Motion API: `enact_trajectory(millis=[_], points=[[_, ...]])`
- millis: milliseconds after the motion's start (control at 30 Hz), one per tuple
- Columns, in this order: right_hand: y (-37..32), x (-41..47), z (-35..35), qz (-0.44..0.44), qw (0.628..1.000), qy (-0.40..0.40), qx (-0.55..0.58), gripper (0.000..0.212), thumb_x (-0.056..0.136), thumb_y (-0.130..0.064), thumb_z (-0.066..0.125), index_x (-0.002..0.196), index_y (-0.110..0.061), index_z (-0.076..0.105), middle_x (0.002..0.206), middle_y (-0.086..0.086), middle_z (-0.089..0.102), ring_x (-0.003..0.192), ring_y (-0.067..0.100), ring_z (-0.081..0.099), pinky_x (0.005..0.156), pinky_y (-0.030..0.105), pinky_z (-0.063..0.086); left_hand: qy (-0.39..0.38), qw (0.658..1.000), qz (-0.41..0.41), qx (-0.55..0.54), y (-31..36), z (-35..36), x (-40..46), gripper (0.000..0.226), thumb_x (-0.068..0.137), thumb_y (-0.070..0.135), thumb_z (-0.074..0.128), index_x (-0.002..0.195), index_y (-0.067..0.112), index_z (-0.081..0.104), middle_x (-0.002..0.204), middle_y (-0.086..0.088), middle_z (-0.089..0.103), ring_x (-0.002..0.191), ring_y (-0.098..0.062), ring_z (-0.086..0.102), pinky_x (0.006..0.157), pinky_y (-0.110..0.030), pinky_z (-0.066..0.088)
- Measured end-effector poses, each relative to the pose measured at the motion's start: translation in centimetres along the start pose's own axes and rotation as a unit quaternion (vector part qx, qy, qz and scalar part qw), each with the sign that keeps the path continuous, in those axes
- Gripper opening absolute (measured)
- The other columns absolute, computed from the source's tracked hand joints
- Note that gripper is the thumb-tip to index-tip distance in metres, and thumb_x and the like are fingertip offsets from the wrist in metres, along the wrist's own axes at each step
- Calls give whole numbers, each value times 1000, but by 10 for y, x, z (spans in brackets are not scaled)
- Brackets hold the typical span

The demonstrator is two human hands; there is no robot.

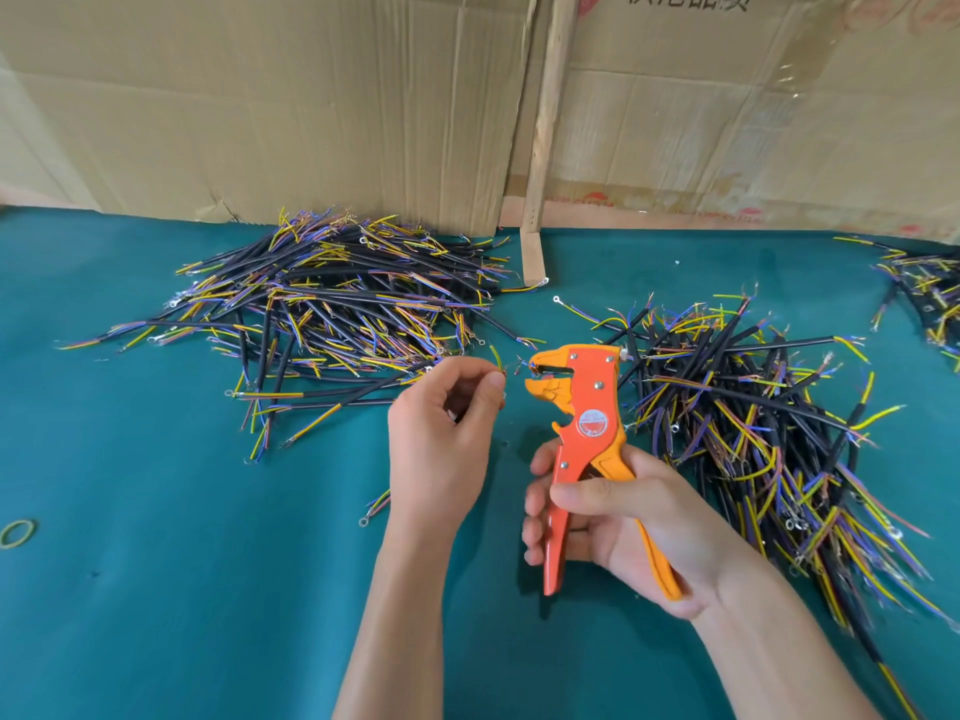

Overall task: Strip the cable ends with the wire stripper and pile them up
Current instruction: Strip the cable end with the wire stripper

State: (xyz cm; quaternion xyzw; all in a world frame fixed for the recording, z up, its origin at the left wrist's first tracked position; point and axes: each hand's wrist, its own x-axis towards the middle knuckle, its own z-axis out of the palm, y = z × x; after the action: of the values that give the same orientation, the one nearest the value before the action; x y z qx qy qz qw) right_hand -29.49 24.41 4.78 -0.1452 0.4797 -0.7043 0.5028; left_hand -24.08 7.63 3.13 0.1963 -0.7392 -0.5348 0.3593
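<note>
Left hand [447, 407] pinches a wire [497, 357] at the stripper [582, 433] clenched in right hand [613, 517]; large piles [332, 298] both sides; share left unclear.

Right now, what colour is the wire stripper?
Orange wire stripper with yellow-orange handle trim, head view.

Makeshift assembly workshop: teal felt bench [156, 589], flattened cardboard backdrop [260, 106], heaps of cut cables [332, 298].

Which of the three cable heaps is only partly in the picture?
The small heap at the far right edge; the frame cuts it off, while the left heap and middle heap show almost whole.
</note>
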Motion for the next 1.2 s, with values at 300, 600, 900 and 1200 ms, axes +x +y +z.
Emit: enact_trajectory(millis=[300,600,900,1200], points=[[1,2,5,-7,1000,-12,8,44,68,-3,81,109,1,65,91,29,64,77,42,65,72,52,57,-31,999,30,30,2,0,-1,13,94,6,67,88,16,72,71,7,68,66,-9,61,65,-19,48],[-1,0,4,-7,999,-4,-45,31,71,-5,83,97,-7,66,76,21,54,67,38,59,66,49,53,-30,997,38,53,1,-1,-1,14,93,5,66,87,17,71,69,5,66,68,-15,58,65,-21,45],[2,2,4,-6,999,-8,-50,22,73,-10,83,90,-9,68,72,19,55,63,35,59,64,46,54,-28,996,41,75,1,0,-1,12,93,6,67,89,17,73,73,7,68,70,-10,58,66,-18,45],[1,2,5,1,999,4,-35,23,76,-14,82,81,-8,60,67,13,49,54,28,52,54,39,49,-29,997,30,71,3,0,-1,11,92,7,69,88,15,75,74,7,70,70,-6,59,66,-12,42]])
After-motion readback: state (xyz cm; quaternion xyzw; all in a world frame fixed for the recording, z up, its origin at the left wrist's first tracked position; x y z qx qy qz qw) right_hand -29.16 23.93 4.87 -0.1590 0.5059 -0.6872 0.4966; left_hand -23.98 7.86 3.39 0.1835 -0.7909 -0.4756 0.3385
